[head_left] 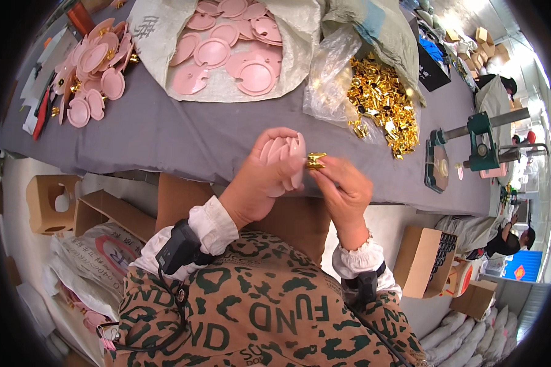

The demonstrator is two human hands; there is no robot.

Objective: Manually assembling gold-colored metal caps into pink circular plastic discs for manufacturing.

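Observation:
My left hand (257, 180) is closed round several thin pink plastic discs (277, 149), fanned upright between palm and fingers. Between the thumb and fingertips of my right hand (348, 189) is a small shiny gold metal clip (316, 160). The clip is right beside the outermost disc; whether it touches it I cannot tell. Farther off, more notched pink discs (212, 53) lie in the mouth of a white woven sack (147, 49). To the right, a heap of gold clips (382, 101) spills from a clear plastic bag (327, 76).
At the far left is a pile of pink discs with gold clips (95, 58), next to a red-handled tool (41, 116). A green hand press (480, 144) stands at the right on the grey tablecloth (196, 131). Cardboard boxes (419, 257) and sacks are on the floor.

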